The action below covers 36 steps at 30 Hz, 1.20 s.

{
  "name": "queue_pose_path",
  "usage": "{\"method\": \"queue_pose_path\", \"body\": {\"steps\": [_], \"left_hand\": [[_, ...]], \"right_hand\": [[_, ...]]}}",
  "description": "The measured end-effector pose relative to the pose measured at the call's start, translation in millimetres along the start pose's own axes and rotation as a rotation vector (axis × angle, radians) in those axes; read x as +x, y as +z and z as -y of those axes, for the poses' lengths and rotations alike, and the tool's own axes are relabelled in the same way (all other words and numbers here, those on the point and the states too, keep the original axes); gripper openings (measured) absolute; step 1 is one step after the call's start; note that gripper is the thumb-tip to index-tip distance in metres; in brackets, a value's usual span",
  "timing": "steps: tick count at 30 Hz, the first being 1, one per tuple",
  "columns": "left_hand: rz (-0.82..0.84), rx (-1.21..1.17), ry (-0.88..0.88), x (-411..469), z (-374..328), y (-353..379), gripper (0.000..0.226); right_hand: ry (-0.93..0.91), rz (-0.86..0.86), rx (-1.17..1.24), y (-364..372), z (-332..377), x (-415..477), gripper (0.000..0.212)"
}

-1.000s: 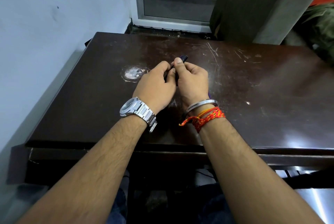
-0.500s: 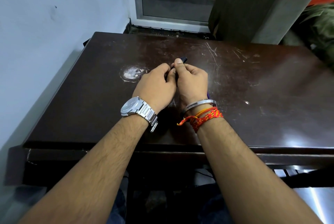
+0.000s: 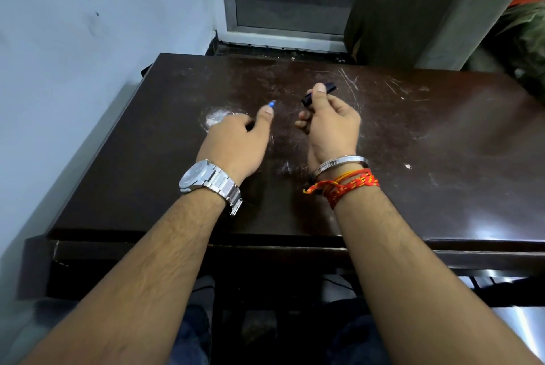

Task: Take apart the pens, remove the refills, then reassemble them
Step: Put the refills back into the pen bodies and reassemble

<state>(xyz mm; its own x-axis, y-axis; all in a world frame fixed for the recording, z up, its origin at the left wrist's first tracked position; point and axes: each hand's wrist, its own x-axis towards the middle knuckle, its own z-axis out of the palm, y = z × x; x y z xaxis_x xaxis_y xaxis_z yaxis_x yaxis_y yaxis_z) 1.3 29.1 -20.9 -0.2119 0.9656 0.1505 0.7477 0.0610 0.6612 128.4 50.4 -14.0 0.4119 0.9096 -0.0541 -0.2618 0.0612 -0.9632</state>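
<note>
Left hand (image 3: 236, 140) back-up over the table, fingers curled under, thumb laid straight along a slim pen piece with a bright blue tip (image 3: 271, 104). Only that tip in sight, poking past the thumbnail toward 1 o'clock; the rest hidden by the hand.

Right hand (image 3: 331, 126) just to 3 o'clock of the left, apart from it, not touching. Thumb and forefinger pinching a short dark navy tube-shaped pen piece (image 3: 331, 88), held off the tabletop and slanted from 8 to 2 o'clock, both ends showing beside the thumb. Remaining fingers loosely bent into the palm.

On the left wrist, a silver metal watch (image 3: 200, 177). On the right wrist, a plain steel bangle (image 3: 342, 162) and a knotted red-and-orange thread (image 3: 348, 185).

Beneath both hands, a scratched dark brown wooden table (image 3: 413, 134), with a round whitish scuff (image 3: 216, 118) at 11 o'clock of the left hand. Pale blue wall (image 3: 88, 40) at 9 o'clock; grey metal door frame (image 3: 283, 37) at 12 o'clock.
</note>
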Motion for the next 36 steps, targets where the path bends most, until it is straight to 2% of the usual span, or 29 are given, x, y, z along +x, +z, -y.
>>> {"method": "queue_pose_path", "body": {"steps": [1,3,5,7,10,13,19,21,24,26,28,30,31,33,36], "left_hand": [[-0.043,-0.017,-0.042,1.9,2.7,-3.4,0.057],[-0.127,-0.076,-0.094,5.5,7.2,-8.9,0.048],[-0.17,-0.131,-0.097,7.7,9.5,-10.4,0.04],[-0.174,-0.161,-0.079,7.4,9.6,-8.4,0.032],[-0.18,-0.172,-0.05,6.7,8.5,-4.7,0.025],[-0.171,-0.175,-0.038,6.1,8.2,-3.6,0.026],[-0.139,-0.161,-0.052,4.4,6.6,-1.7,0.026],[-0.121,-0.164,-0.048,4.0,5.7,-1.0,0.027],[-0.098,-0.171,-0.038,2.0,3.3,0.3,0.028],[-0.09,-0.176,-0.017,0.0,1.5,1.4,0.028],[-0.075,-0.18,0.033,-2.7,-0.7,2.9,0.027],[-0.051,-0.187,0.097,-5.5,-2.8,4.5,0.024],[-0.038,-0.193,0.129,-6.9,-3.7,5.2,0.021],[-0.032,-0.201,0.183,-8.9,-5.1,6.1,0.015],[-0.061,-0.21,0.221,-9.3,-4.8,6.3,0.017]], "right_hand": [[-0.012,0.002,-0.061,-4.0,1.6,1.0,0.032],[-0.066,0.08,-0.347,-12.5,2.3,0.2,0.036],[-0.099,0.228,-0.709,-16.5,1.3,-3.4,0.04],[-0.05,0.372,-0.975,-15.1,1.4,-8.5,0.04],[0.067,0.485,-1.189,-9.9,-0.9,-15.3,0.045],[0.058,0.527,-1.276,-6.1,-4.2,-20.0,0.049],[-0.002,0.484,-1.286,-5.4,-3.2,-22.8,0.057],[-0.047,0.473,-1.233,-6.1,-3.1,-21.7,0.053],[-0.167,0.414,-1.094,-5.3,-1.3,-17.5,0.033],[-0.237,0.272,-0.938,-2.9,-0.8,-15.5,0.032],[-0.151,0.178,-0.652,2.4,-1.6,-12.7,0.029],[0.023,0.221,-0.344,8.1,-2.1,-14.1,0.029],[0.042,0.26,-0.277,9.2,-2.8,-14.5,0.032],[-0.053,0.288,-0.323,8.4,-5.6,-15.8,0.035],[-0.134,0.232,-0.304,4.3,-6.5,-14.7,0.029]]}}
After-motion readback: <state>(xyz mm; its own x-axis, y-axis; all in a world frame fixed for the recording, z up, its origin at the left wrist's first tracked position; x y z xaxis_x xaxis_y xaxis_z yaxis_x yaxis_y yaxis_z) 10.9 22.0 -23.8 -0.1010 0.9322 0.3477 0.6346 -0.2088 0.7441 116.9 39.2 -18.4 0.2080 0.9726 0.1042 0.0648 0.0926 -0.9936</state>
